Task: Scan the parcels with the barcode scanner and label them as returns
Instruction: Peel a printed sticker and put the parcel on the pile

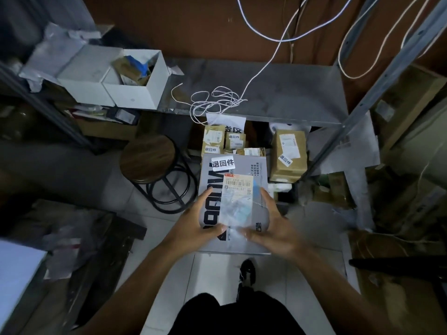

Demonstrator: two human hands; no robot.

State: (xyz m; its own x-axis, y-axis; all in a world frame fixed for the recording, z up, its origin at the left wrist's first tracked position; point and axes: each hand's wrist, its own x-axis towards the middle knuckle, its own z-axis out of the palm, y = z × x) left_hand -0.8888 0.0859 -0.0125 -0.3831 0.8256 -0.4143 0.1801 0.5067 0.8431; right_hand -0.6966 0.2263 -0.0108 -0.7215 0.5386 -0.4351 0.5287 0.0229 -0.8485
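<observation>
Two hands hold one clear plastic parcel point(238, 201) over a large grey box point(232, 209) on the floor. The left hand point(198, 218) grips its left edge, fingers spread and thumb underneath; the right hand point(271, 226) cups its right edge, fingers together. Beyond, the grey box carries one white return sticker point(223, 163). Farther back, under the metal shelf point(278, 93), stand several brown parcels point(287, 155), three showing return stickers. One round stool point(147, 158) stands left.

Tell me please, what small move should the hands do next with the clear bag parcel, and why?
Probably stick a return sticker on the clear bag parcel. Both the left hand and right hand hold it over the grey box, which already carries one; no such sticker shows on the bag.
</observation>
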